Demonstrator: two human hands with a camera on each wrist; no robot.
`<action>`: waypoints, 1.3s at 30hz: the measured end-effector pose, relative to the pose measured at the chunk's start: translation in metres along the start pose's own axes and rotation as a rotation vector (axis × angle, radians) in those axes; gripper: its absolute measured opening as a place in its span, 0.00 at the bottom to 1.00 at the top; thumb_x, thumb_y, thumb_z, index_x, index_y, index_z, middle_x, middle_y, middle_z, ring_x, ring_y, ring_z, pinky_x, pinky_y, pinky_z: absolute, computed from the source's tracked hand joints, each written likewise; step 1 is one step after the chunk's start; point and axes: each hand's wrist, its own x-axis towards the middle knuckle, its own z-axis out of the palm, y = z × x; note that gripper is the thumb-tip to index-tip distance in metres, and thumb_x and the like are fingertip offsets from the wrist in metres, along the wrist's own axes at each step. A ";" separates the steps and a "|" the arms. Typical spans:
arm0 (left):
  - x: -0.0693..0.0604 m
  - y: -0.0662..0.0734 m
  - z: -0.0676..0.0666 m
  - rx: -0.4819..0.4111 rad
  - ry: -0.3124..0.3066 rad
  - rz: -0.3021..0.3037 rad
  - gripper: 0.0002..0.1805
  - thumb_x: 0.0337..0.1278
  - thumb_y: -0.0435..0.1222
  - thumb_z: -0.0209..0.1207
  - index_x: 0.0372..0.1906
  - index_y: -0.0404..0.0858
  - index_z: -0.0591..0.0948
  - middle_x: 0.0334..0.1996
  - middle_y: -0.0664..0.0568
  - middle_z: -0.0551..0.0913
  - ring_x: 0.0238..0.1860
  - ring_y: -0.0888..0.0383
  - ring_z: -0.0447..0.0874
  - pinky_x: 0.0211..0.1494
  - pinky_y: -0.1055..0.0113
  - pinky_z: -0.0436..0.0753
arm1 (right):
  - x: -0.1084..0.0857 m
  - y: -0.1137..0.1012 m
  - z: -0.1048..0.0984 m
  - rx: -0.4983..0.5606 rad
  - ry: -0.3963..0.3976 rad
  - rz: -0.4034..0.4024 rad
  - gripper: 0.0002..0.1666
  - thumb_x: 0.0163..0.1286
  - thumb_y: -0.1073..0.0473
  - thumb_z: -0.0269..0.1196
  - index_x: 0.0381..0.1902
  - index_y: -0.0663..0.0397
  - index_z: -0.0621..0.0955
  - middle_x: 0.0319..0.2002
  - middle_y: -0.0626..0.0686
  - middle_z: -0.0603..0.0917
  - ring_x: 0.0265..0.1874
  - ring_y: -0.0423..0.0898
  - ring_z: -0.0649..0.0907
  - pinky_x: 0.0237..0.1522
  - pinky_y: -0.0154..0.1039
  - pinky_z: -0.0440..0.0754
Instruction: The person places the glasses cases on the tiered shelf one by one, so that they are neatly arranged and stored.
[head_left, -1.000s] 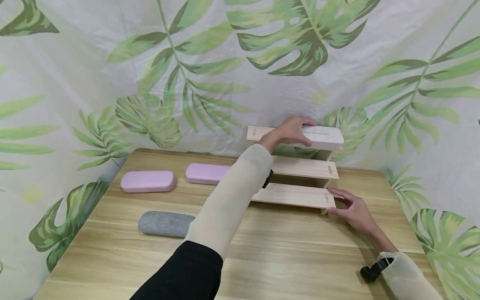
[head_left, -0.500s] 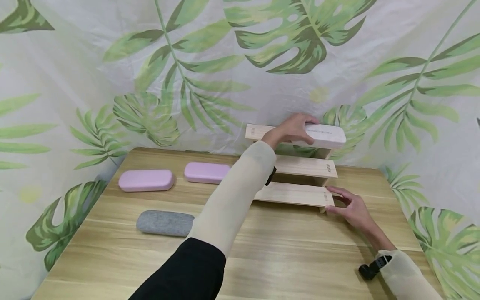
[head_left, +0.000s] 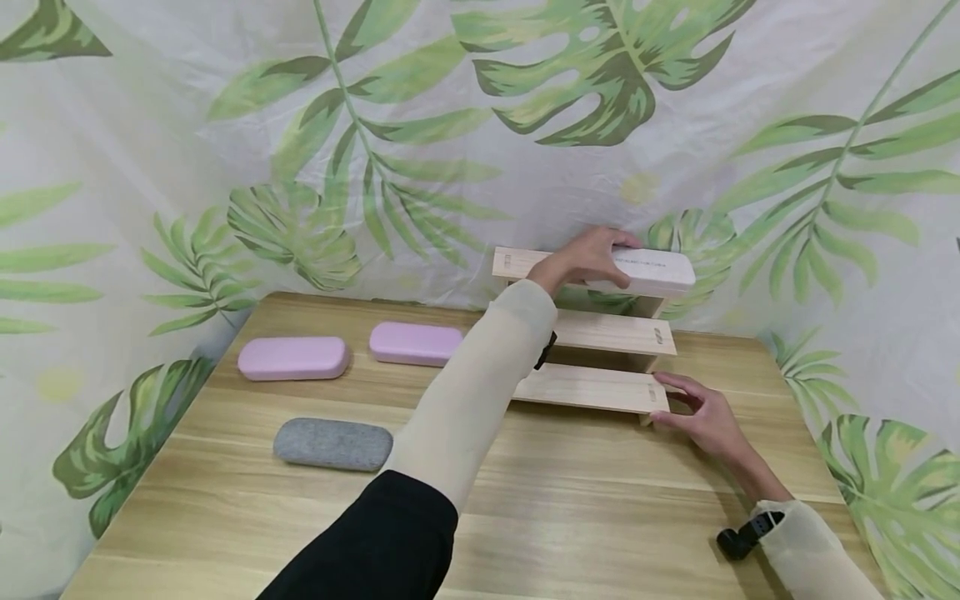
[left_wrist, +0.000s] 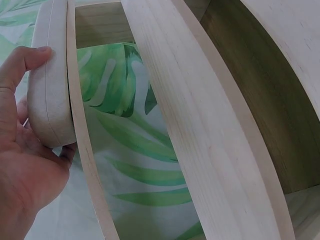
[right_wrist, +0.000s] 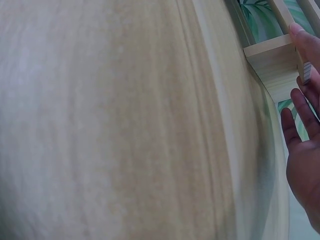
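Note:
A white glasses case with small print lies on the right part of the top board of a three-tier wooden rack. My left hand grips its left end. In the left wrist view, the thumb is on one side of the case and fingers reach round the other. At the right end of the bottom board, my right hand pinches the board between thumb and fingers. The right wrist view shows this hand at the board's end, partly cut off by the frame edge.
Left on the wooden table lie two pink glasses cases, one farther left and another partly behind the left sleeve. A grey felt-like case sits nearer the front. Behind the table hangs a leaf-patterned cloth.
My left hand and the white glasses case have shifted slightly right along the top board. The right hand keeps its place at the rack.

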 end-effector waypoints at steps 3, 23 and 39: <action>-0.001 0.000 0.001 -0.012 -0.001 -0.015 0.36 0.55 0.34 0.72 0.72 0.43 0.79 0.70 0.52 0.80 0.62 0.58 0.76 0.60 0.76 0.72 | -0.001 0.000 0.000 0.000 -0.003 -0.001 0.36 0.63 0.67 0.78 0.69 0.61 0.81 0.68 0.67 0.80 0.63 0.26 0.77 0.61 0.25 0.77; 0.005 0.002 0.001 -0.038 -0.006 -0.037 0.38 0.57 0.34 0.75 0.75 0.44 0.77 0.73 0.52 0.77 0.70 0.56 0.74 0.67 0.74 0.71 | 0.001 0.003 0.000 0.002 0.007 -0.004 0.36 0.63 0.68 0.77 0.69 0.61 0.81 0.68 0.67 0.80 0.63 0.26 0.77 0.61 0.25 0.78; 0.010 -0.004 0.003 -0.073 0.004 0.026 0.40 0.55 0.32 0.75 0.75 0.39 0.76 0.74 0.49 0.77 0.73 0.54 0.72 0.69 0.76 0.68 | 0.001 0.000 0.000 -0.005 0.012 0.014 0.37 0.62 0.65 0.79 0.69 0.58 0.81 0.68 0.65 0.80 0.62 0.30 0.79 0.61 0.28 0.79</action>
